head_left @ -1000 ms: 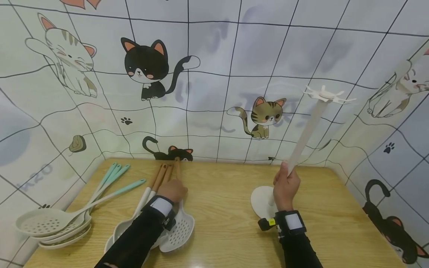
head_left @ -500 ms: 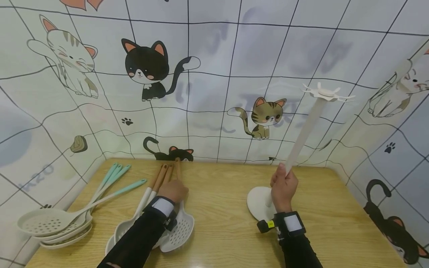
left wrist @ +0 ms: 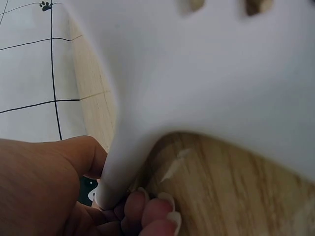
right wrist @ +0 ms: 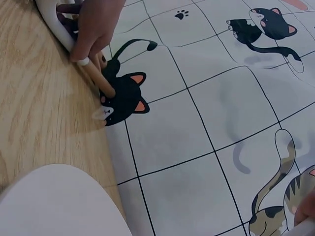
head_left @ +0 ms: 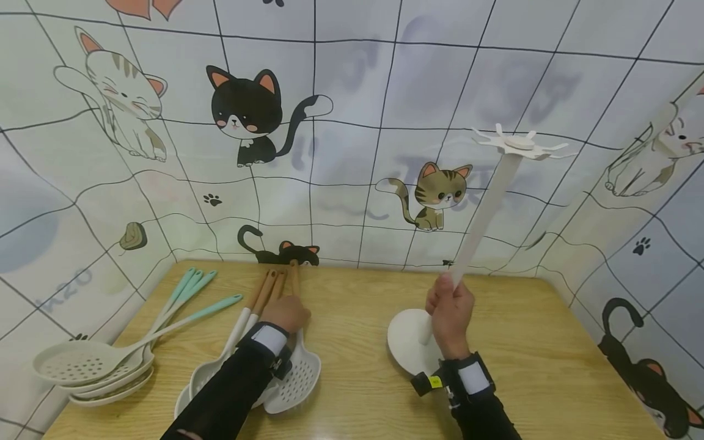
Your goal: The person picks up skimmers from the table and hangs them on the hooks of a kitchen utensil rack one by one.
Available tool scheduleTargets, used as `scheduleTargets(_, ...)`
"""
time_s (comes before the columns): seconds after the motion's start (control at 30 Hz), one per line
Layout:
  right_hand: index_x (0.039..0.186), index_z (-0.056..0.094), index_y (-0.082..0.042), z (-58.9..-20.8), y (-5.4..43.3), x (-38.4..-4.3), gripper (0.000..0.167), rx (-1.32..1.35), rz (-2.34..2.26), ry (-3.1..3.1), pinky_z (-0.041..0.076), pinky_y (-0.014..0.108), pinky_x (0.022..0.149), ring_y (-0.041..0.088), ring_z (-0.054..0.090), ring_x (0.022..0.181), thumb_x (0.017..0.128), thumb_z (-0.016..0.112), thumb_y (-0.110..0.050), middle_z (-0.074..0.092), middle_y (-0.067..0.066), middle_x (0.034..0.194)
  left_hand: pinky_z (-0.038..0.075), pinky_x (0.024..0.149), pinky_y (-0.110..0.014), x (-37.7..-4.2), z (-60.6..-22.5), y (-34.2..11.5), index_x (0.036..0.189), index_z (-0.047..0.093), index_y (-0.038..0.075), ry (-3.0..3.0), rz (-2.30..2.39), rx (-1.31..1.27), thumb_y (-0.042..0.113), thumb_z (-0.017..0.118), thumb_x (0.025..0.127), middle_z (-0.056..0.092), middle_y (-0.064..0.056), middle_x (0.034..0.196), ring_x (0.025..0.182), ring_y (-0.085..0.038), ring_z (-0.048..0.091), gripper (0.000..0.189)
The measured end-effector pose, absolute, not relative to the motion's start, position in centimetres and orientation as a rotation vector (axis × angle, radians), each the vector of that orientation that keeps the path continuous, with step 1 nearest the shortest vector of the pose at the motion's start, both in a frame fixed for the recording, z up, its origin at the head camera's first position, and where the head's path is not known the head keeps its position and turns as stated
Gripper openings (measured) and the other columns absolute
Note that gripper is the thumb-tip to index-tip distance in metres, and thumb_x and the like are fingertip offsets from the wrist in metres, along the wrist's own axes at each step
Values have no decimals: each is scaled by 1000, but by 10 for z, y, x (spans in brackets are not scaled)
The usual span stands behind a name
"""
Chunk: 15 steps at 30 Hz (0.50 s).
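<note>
In the head view my left hand (head_left: 285,314) grips a white perforated spatula (head_left: 297,376) with a wooden handle, at the right of a bunch of wooden-handled utensils (head_left: 233,333). The left wrist view shows my thumb and curled fingers (left wrist: 135,204) round its white neck. My right hand (head_left: 452,315) is wrapped round the pole of a white utensil stand (head_left: 484,214), which leans up to the right. Hooks (head_left: 519,145) spread from its top. Below the hand is its round base (head_left: 409,336); whether it touches the table cannot be told.
On the left, white skimmers (head_left: 82,363) with mint-green handles lie stacked on the wooden table (head_left: 352,342). A cat-print sheet (head_left: 352,122) hangs behind the table and along its sides.
My right hand has moved left with the stand, so its base and hooked top are both further left. My left hand and the spatula stay in place.
</note>
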State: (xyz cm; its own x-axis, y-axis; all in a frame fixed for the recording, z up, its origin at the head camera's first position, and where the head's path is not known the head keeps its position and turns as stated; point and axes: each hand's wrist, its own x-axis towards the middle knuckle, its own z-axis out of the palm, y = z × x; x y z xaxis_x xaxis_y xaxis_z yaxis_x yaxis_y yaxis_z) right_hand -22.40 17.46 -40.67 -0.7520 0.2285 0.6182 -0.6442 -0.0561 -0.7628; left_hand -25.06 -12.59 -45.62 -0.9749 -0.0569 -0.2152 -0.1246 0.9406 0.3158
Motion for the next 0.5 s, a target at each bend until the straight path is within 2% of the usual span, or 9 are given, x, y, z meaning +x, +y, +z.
scheduleTargets(0.5, 72, 46, 7, -411, 152, -206, 31, 681, 1800, -1599, 27, 29, 35, 13, 39, 42, 103, 44, 5, 42, 7, 54, 37, 50, -30, -249, -454, -126, 75, 63, 8, 2886, 490, -136, 31, 57, 98, 56, -5, 66, 58, -19, 54, 32)
